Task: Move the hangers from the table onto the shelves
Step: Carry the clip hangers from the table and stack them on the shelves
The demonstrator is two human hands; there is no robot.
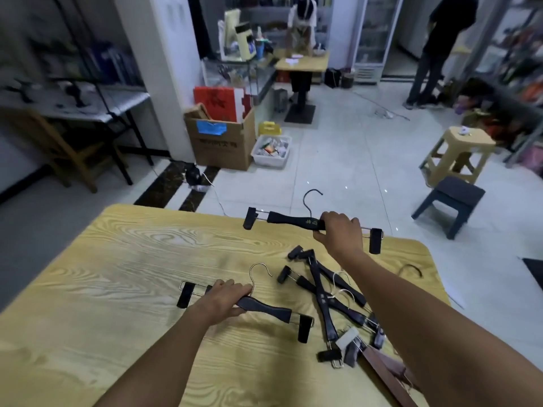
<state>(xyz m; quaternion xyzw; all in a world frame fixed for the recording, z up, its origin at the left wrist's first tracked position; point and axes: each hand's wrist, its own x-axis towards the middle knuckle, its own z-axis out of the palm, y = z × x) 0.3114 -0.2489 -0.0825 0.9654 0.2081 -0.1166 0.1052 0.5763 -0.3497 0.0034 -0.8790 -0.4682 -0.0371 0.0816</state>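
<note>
Gripping one black hanger each, hands apart: left hand [223, 298] clamps the near hanger [264, 308] lying on the table [117, 259] at 6 o'clock, right hand [338, 227] holds the raised hanger [289, 221] at 1 o'clock | risk: dangling clips may snag the pile [332, 292] at 4 o'clock and drag hangers off the edge | count: two held, about four tangled, one brown hanger [388, 374] | shelves [123, 98] at 10 o'clock

Hanger pile [329, 292] on table [117, 259], right of centre

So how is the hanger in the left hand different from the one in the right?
The left hanger has a silvery hook and lies on the table; the right hanger has a dark hook, gold writing, and is lifted. Both are black with end clips.
</note>
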